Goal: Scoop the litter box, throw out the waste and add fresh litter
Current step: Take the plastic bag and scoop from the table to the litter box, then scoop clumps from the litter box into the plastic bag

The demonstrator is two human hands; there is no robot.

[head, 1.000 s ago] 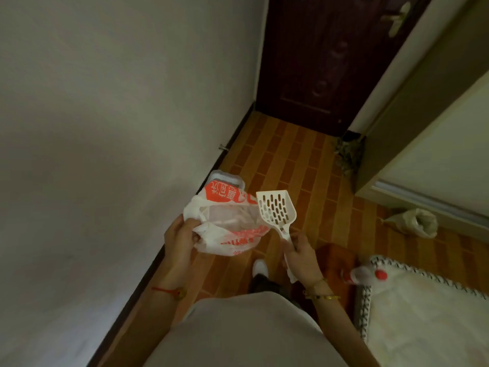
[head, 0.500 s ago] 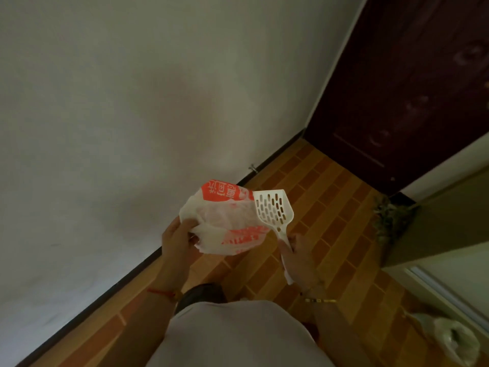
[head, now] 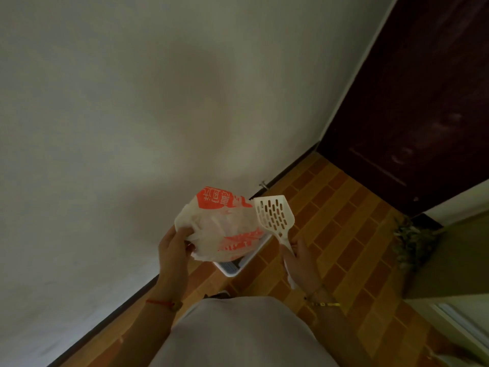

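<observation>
Two hands are in view, each holding one thing. The left hand (head: 173,247) grips one white plastic bag (head: 222,229) with orange print, its fingers (head: 185,231) curled into the crumpled edge of the bag. The right hand (head: 300,260) holds one white slotted scoop (head: 275,218) by the handle, fingers wrapped round it, with the scoop's head tilted up and just beside the bag's right edge. A scrap of white paper or tissue (head: 291,280) hangs below that same hand.

One litter box (head: 232,272), a white tray, sits on the floor against the wall. The bag hangs in front of it and hides most of it, so only one corner and a strip of rim show beneath the bag. Its contents cannot be made out.

The floor (head: 344,221) is brown brick-pattern tile. A pale wall (head: 132,115) fills the left side, and a dark door (head: 423,102) stands at the upper right. One small metal door stop (head: 262,184) juts from the skirting near the bag. One bundle of dry greenery (head: 412,242) lies by a door frame on the right. The left wrist carries one red string bracelet (head: 161,303); the right wrist shows a gold bracelet (head: 324,304).
</observation>
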